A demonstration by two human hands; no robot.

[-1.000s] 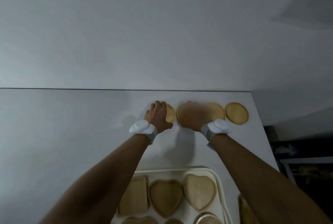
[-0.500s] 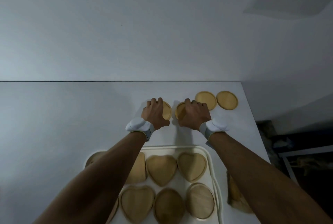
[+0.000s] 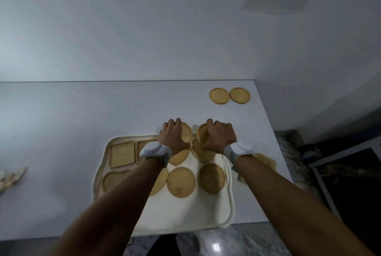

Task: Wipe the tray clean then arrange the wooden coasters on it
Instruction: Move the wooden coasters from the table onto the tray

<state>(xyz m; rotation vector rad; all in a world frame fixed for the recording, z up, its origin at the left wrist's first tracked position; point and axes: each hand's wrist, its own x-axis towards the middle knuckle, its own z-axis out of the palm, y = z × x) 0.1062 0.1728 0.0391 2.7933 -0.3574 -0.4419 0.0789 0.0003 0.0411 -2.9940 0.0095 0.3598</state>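
A cream tray lies on the white table near its front edge. On it rest several wooden coasters: square ones at the far left, heart-shaped ones partly under my arms, round ones in the near row. My left hand grips a round coaster just above the tray's far edge. Beside it, my right hand grips another round coaster. Both wrists wear white bands. Two more round coasters lie at the table's far right corner.
A yellowish cloth lies right of the tray, partly behind my right wrist. Pale objects lie at the left edge of view. The table ends at a wall behind and drops off on the right.
Both hands have pulled back from the far right of the table toward the tray, each carrying a round coaster. The camera has tilted down, showing the whole tray.
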